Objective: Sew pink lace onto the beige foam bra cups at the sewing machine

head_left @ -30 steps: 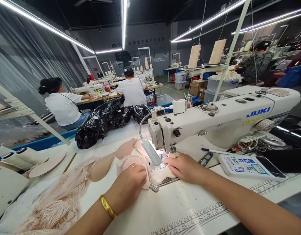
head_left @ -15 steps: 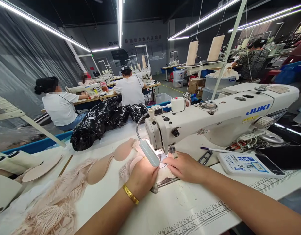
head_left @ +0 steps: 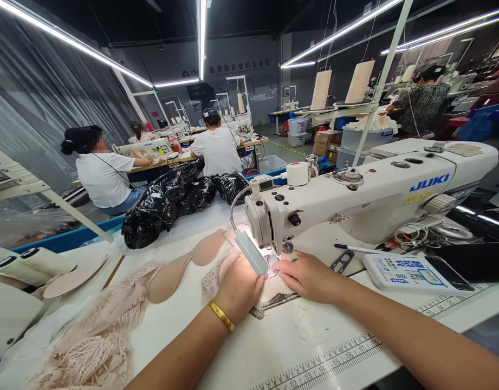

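Note:
A white Juki sewing machine (head_left: 367,200) stands on the white table (head_left: 298,346). Under its needle lies a pale pink lace piece with a padded cup (head_left: 214,273), lit by a small lamp (head_left: 251,252). My left hand (head_left: 239,287), with a gold bangle on the wrist, presses on this piece just left of the needle. My right hand (head_left: 308,276) lies flat on the fabric to the right of the presser foot. More pink cups (head_left: 170,276) trail off to the left.
A heap of pink lace (head_left: 90,341) sits at the near left. Black plastic bags (head_left: 172,200) lie behind. Thread snips (head_left: 342,261), a pen (head_left: 355,249) and a control panel (head_left: 415,271) are to the right. Other people sew at tables beyond.
My left hand has slid right and forward, up to the lamp and needle, pushing the lace piece along. My right hand has stayed nearly where it was.

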Action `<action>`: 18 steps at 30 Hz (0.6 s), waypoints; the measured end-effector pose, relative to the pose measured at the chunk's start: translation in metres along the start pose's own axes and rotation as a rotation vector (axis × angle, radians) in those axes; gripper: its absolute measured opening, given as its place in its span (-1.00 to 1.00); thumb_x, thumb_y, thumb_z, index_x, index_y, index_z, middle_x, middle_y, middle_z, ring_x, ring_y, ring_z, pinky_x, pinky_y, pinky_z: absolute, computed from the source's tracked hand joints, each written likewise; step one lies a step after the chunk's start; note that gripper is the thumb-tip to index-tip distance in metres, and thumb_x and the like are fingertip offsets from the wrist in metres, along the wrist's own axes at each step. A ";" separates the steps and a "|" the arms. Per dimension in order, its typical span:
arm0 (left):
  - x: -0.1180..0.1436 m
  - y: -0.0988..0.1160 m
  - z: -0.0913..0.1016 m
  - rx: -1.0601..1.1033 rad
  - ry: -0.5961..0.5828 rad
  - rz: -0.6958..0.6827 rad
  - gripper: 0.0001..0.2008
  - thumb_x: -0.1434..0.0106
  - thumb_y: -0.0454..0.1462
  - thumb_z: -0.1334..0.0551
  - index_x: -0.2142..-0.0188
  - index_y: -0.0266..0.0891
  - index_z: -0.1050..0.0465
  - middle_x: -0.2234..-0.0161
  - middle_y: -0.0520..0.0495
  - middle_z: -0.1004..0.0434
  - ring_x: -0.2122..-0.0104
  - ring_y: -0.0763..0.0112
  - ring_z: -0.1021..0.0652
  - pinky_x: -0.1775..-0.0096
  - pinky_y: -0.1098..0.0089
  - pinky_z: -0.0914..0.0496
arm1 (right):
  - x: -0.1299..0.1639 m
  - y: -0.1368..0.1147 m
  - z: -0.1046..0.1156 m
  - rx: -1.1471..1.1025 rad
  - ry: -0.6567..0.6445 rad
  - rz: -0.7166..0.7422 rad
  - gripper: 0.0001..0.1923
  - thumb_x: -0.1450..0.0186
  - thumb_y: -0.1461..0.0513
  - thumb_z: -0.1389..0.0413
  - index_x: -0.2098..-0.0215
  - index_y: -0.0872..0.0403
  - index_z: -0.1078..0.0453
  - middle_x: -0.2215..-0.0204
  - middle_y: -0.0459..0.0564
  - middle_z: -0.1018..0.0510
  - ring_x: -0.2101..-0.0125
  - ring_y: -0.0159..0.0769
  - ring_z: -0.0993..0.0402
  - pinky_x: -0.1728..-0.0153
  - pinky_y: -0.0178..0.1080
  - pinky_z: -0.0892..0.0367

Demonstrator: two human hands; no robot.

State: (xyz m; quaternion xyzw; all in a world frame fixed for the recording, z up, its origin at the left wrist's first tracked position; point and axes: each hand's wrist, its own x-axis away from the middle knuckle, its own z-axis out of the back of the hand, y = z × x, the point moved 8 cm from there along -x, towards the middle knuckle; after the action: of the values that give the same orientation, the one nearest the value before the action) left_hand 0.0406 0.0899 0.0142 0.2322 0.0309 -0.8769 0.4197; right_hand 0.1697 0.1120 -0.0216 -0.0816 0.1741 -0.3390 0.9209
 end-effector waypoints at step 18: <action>0.068 0.029 0.041 -0.168 -0.495 0.276 -0.84 -0.38 -0.38 -0.14 0.28 -0.24 -0.49 0.31 -0.12 -0.62 0.34 0.20 -0.59 0.30 0.29 -0.42 | 0.000 -0.088 0.011 -0.010 0.257 0.413 -0.64 -0.48 0.36 0.07 -0.15 0.08 -0.42 -0.10 0.21 -0.56 -0.02 -0.06 -0.47 0.05 -0.05 -0.41</action>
State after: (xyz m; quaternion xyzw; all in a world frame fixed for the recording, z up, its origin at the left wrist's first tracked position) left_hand 0.0102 0.0117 0.0259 -0.0224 -0.0320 -0.8358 0.5476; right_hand 0.1213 0.0453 0.0125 -0.0051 0.3048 -0.1500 0.9405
